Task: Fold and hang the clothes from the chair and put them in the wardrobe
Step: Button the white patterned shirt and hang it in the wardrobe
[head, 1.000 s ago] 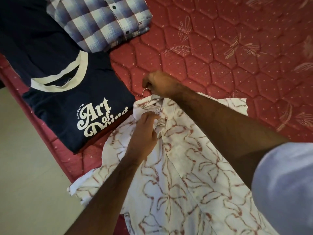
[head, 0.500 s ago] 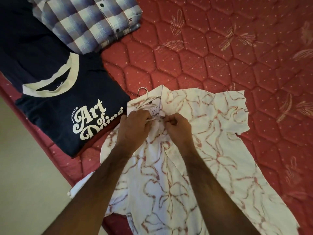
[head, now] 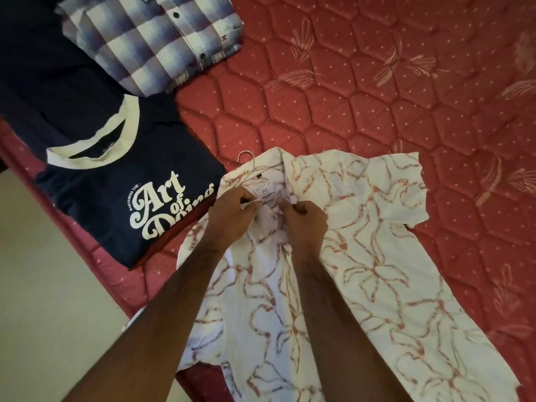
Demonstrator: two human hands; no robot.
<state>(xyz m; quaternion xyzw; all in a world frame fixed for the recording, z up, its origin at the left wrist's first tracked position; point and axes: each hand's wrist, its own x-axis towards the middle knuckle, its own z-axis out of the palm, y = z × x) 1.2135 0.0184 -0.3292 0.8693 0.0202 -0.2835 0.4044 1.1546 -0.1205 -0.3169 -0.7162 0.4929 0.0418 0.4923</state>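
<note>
The white shirt with red floral lines (head: 362, 256) lies spread flat on the red quilted mattress (head: 377, 97), near its front edge, with the collar pointing away from the person. A thin metal hanger (head: 249, 166) sits inside the collar; its hook sticks out just beyond the neck, and the brand label is visible below it. Both hands are at the top of the placket, close together. The left hand (head: 232, 216) pinches the left edge of the shirt front with curled fingers, and the right hand (head: 304, 221) pinches the right edge in the same way. To the left of the shirt lies a folded navy t-shirt (head: 116, 184) with a white neck band and white lettering, touching the shirt at its corner. Behind it rests a folded blue checked shirt (head: 153, 39). A pale floor (head: 43, 300) shows beside the mattress at the lower left.
</note>
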